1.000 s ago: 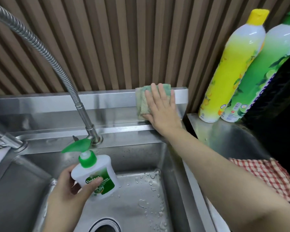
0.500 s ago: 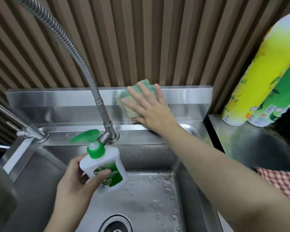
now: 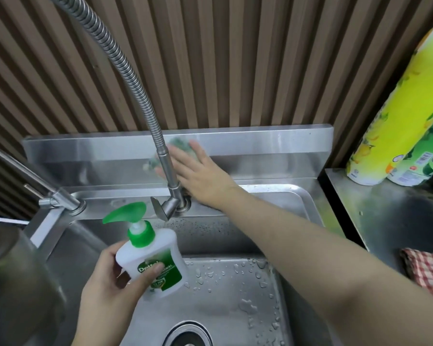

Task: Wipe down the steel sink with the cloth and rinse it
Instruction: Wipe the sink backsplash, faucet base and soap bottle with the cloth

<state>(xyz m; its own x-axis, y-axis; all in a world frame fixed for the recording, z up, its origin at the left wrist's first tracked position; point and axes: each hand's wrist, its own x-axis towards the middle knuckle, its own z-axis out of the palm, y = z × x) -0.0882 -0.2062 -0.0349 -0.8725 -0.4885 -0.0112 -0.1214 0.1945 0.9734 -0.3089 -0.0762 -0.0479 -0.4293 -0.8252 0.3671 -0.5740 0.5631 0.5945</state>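
Note:
The steel sink (image 3: 235,290) has a wet basin with droplets and a drain (image 3: 188,335) at the bottom edge. My right hand (image 3: 200,178) lies flat on the green cloth (image 3: 180,144), pressing it against the sink's steel backsplash (image 3: 260,151) just behind the flexible tap (image 3: 145,101). The cloth is blurred and mostly hidden under my fingers and the tap's pipe. My left hand (image 3: 110,288) holds a white soap pump bottle (image 3: 153,258) with a green pump head above the basin's left side.
A yellow bottle (image 3: 395,116) and a green bottle (image 3: 425,158) stand on the steel counter (image 3: 375,216) at the right. A red checked towel (image 3: 428,270) lies on that counter. A second tap (image 3: 58,198) and a dark round object (image 3: 13,283) are at the left.
My right hand has slid the cloth leftwards along the backsplash, from near its right end to behind the tap. The left hand keeps holding the soap bottle over the basin.

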